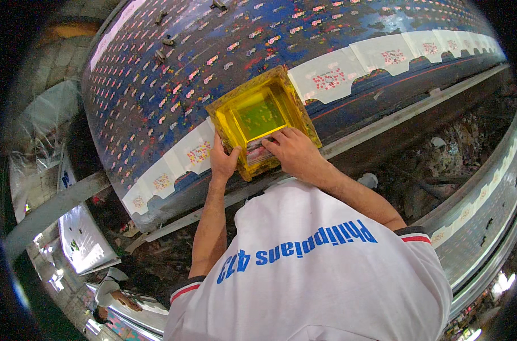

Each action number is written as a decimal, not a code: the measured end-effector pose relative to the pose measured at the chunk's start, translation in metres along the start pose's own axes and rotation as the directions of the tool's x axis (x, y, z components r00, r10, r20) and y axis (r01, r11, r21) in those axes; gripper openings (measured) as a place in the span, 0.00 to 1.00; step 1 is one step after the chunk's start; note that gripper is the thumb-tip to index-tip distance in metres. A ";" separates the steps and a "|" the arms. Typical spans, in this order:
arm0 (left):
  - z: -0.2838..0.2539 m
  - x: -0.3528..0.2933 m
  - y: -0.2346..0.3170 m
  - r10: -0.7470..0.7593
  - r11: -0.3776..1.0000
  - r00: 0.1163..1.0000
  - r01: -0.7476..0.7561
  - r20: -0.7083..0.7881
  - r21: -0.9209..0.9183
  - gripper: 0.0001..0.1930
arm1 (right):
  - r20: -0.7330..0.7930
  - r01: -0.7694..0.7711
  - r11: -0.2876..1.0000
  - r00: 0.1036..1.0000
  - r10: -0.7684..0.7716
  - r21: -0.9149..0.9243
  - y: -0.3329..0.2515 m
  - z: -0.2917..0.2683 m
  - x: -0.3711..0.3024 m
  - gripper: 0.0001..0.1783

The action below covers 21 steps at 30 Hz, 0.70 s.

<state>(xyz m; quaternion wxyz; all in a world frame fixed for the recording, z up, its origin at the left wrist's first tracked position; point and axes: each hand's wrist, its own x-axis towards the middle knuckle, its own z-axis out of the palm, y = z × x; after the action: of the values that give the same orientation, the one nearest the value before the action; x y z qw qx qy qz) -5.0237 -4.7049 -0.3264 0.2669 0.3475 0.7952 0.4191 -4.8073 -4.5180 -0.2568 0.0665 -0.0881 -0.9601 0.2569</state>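
A yellow screen-printing frame (307, 122) with deep, ink-smeared walls lies over the row of white cut pieces near the long table's front edge. Through its yellow-green mesh (261, 118) a printed pattern shows faintly. My left hand (223, 158) grips the frame's lower left side, thumb on the inside. The fingers of my right hand (295, 152) are curled over a narrow greyish-pink bar, apparently a squeegee (257, 152), at the near inner wall. My palm hides part of it. White pieces (333, 82) with small red and pink prints stick out on both sides of the frame.
The long dark table (173, 108) is covered with ink marks and has small dark objects (167, 41) on it. A metal rail (383, 124) runs along its front. Another table (480, 233) stands at right. A person (108, 292) is at lower left.
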 end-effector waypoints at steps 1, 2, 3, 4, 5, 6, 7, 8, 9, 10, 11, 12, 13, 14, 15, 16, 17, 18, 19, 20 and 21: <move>0.000 0.000 0.001 0.002 1.000 1.000 -0.002 0.003 0.018 0.50 | -0.018 0.007 1.000 1.000 -0.008 -0.021 0.000 0.002 0.000 0.27; -0.001 0.000 0.001 -0.030 0.999 1.000 0.030 0.002 0.014 0.48 | -0.037 0.014 0.999 0.999 -0.015 -0.043 0.000 0.003 0.001 0.26; 0.000 -0.001 0.002 -0.063 0.998 0.998 0.063 -0.002 0.006 0.47 | -0.025 0.007 0.999 1.000 -0.008 -0.038 0.001 0.003 0.002 0.25; 0.001 -0.001 0.003 -0.095 0.995 0.995 0.095 -0.006 -0.003 0.45 | -0.013 0.001 0.999 1.000 -0.001 -0.033 0.002 0.003 0.004 0.24; 0.001 -0.001 0.003 -0.100 0.995 0.995 0.100 -0.002 -0.013 0.46 | -0.001 -0.006 1.000 1.000 0.006 -0.029 0.003 0.003 0.006 0.23; 0.002 -0.001 0.002 -0.105 0.994 0.994 0.105 0.000 -0.028 0.46 | -0.021 -0.003 1.000 1.000 0.003 -0.009 0.003 0.002 0.006 0.25; 0.001 -0.002 0.001 -0.111 0.993 0.994 0.111 0.001 -0.043 0.46 | -0.041 0.001 1.000 0.999 -0.001 0.010 0.004 -0.001 0.006 0.27; -0.001 -0.003 0.000 -0.099 0.995 0.995 0.099 -0.002 0.018 0.48 | -0.060 0.006 1.000 0.998 -0.004 0.029 0.003 -0.002 0.006 0.29; 0.000 -0.003 -0.001 -0.084 0.994 0.996 0.085 -0.007 0.071 0.49 | -0.040 -0.002 1.000 0.999 0.003 0.028 0.003 -0.004 0.004 0.26; 0.000 -0.004 -0.002 -0.071 0.990 0.997 0.072 -0.013 0.124 0.51 | -0.018 -0.009 1.000 1.000 0.010 0.027 0.001 -0.004 0.001 0.24; 0.000 -0.004 -0.004 -0.051 0.990 0.998 0.053 -0.020 0.132 0.51 | 0.004 -0.016 1.000 1.000 0.015 0.026 -0.001 -0.003 0.000 0.22; 0.000 -0.006 -0.005 -0.033 0.990 0.999 0.036 -0.030 0.139 0.51 | -0.045 -0.003 1.000 0.999 0.004 0.011 0.000 0.001 -0.001 0.22; 0.000 -0.007 -0.007 -0.015 0.989 0.999 0.021 -0.040 0.146 0.52 | -0.093 0.010 1.000 0.996 -0.010 -0.002 0.001 0.006 0.000 0.22; 0.001 -0.006 -0.009 -0.015 0.982 0.999 0.023 -0.040 0.185 0.52 | -0.139 0.024 1.000 0.990 -0.026 -0.015 0.002 0.009 0.002 0.22; 0.002 -0.004 -0.010 -0.018 0.975 0.999 0.026 -0.038 0.221 0.53 | -0.137 0.008 1.000 0.990 -0.011 -0.022 0.003 0.010 0.008 0.24; 0.003 -0.003 -0.009 -0.018 0.966 0.999 0.026 -0.034 0.259 0.53 | -0.139 -0.010 1.000 0.990 0.006 -0.030 0.007 0.011 0.019 0.26; 0.002 -0.004 -0.007 -0.039 0.974 0.999 0.043 -0.020 0.224 0.54 | -0.142 -0.029 0.999 0.990 0.023 -0.037 0.013 0.011 0.030 0.28; 0.000 -0.004 -0.003 -0.056 0.980 0.998 0.056 -0.004 0.190 0.54 | -0.120 -0.037 0.998 0.992 0.032 -0.041 0.016 0.004 0.044 0.27; -0.002 -0.003 -0.002 -0.070 0.985 0.997 0.067 0.014 0.156 0.54 | -0.073 -0.057 0.998 0.996 0.054 -0.036 0.023 0.001 0.056 0.26; -0.002 -0.002 -0.002 -0.110 0.974 0.993 0.100 0.037 0.202 0.55 | -0.026 -0.078 0.996 0.997 0.077 -0.033 0.031 -0.003 0.068 0.25; -0.003 -0.001 -0.006 -0.150 0.959 0.987 0.132 0.052 0.251 0.55 | 0.019 -0.094 0.995 0.995 0.094 -0.030 0.036 -0.008 0.081 0.25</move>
<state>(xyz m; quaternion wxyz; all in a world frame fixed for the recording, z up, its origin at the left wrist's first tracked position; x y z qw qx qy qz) -5.0272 -4.7094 -0.3304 0.2786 0.3348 0.8540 0.2845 -4.8803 -4.4668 -0.2619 0.0431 -0.1313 -0.9592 0.2466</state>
